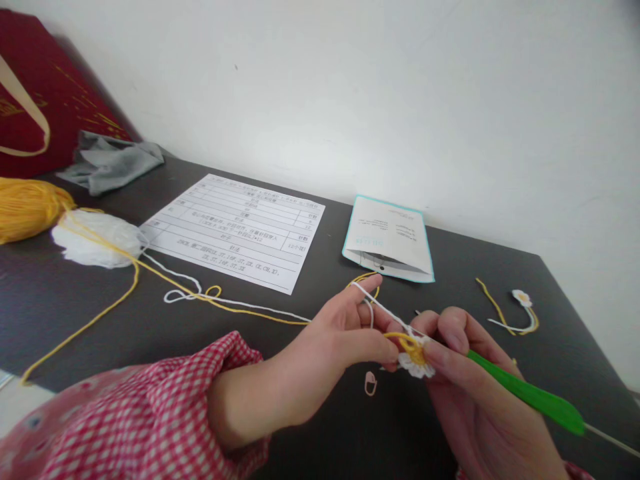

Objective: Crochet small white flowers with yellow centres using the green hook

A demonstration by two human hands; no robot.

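Crochet flower (pixel 416 362): located right of centre in the lower frame, between both hands. I observe a formed yellow centre and white petals along the lower edge; the upper edge appears incomplete, with white yarn (pixel 383 307) attached. My left hand (pixel 333 347) pinches the flower's left edge; my right hand (pixel 480 403) grips the green crochet hook (pixel 530 393).

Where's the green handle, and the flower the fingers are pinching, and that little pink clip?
Green handle (pixel 530 393): head view, on the middle of its bare green part.
Pinched flower (pixel 416 367): head view, on its white petals.
Pink clip (pixel 367 383): head view, on the left side of its loop.
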